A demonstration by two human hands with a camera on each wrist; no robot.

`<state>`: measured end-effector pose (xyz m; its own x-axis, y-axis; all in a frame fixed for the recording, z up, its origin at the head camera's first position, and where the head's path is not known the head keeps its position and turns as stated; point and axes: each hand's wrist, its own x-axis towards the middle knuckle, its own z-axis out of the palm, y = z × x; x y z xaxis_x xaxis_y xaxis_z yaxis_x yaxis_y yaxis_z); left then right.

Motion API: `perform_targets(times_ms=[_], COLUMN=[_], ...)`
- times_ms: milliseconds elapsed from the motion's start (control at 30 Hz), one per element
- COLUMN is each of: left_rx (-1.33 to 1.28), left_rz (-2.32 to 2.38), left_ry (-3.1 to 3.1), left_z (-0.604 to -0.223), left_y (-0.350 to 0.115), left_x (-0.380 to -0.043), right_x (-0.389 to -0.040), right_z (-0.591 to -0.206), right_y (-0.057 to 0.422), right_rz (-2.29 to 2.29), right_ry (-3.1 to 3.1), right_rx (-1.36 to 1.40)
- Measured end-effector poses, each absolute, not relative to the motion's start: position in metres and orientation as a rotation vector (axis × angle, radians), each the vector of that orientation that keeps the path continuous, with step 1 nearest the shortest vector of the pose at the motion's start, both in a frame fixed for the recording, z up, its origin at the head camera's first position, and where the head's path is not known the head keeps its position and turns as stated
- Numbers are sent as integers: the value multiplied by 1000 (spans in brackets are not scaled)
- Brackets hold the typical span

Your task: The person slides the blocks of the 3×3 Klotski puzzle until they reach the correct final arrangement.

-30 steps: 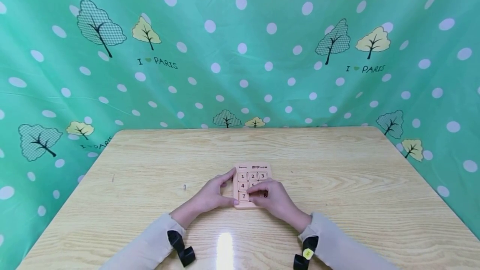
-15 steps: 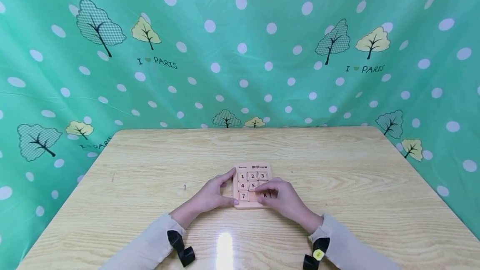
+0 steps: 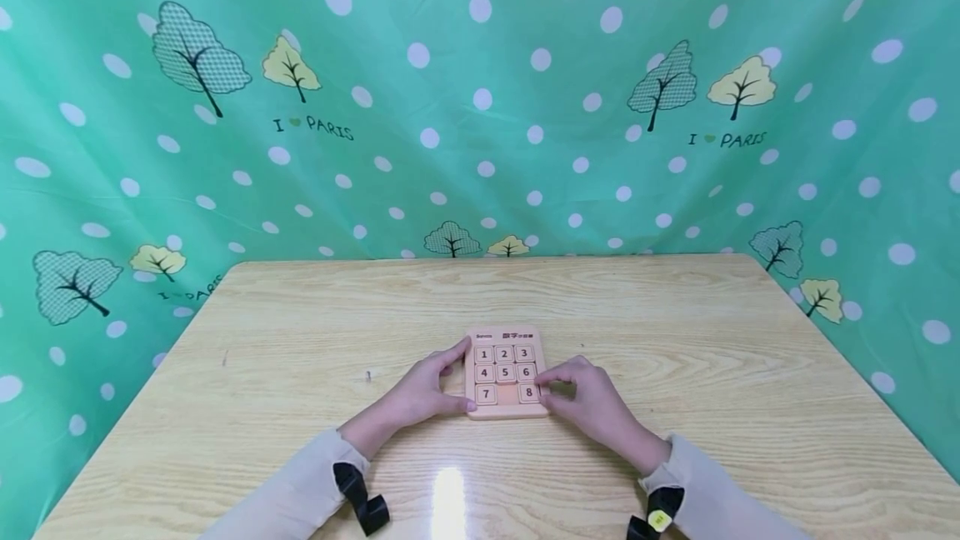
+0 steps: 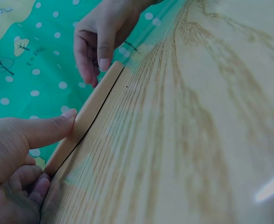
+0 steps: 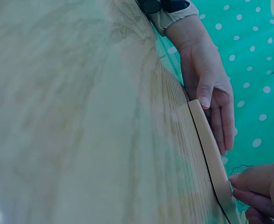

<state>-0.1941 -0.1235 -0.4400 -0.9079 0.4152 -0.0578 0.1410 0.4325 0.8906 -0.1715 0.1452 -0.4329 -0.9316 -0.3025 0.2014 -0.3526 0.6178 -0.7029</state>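
Observation:
A pink sliding number puzzle (image 3: 507, 412) lies flat on the table. Tiles 1 to 6 fill its upper two rows. Below them sit the 7 tile (image 3: 486, 393) at left and the 8 tile (image 3: 528, 392) at right, with a bare slot (image 3: 507, 394) between. My left hand (image 3: 420, 394) holds the puzzle's left side, thumb at the lower corner and index finger near the upper one. At the right edge, beside the 8 tile, my right hand (image 3: 588, 397) has its thumb and index fingertips, slightly apart. Close to the frame (image 5: 211, 154), these fingertips also show in the right wrist view.
The wood-grain table (image 3: 360, 298) spreads around the puzzle. Behind and beside it hangs a green dotted cloth (image 3: 480, 148) with printed trees. Black straps with small cameras sit on both wrists, over light sleeves (image 3: 292, 482).
My right hand has moved right, from over the bottom row to the puzzle's right edge, uncovering the 5, 6 and 8 tiles. The left hand has stayed in place.

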Motion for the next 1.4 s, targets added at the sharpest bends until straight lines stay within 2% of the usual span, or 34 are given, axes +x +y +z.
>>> perform_targets(times_ms=[433,1400], left_rx=[471,473], left_rz=[1470,1491], left_ry=[2423,2415], left_z=[-440,-442], left_y=[-124,-124], left_x=[-195,-194], right_x=[-175,-178], right_z=[-435,-441], right_y=[141,123], right_rz=[1302,1423], right_ry=[-2784,-2702], right_rx=[527,636])
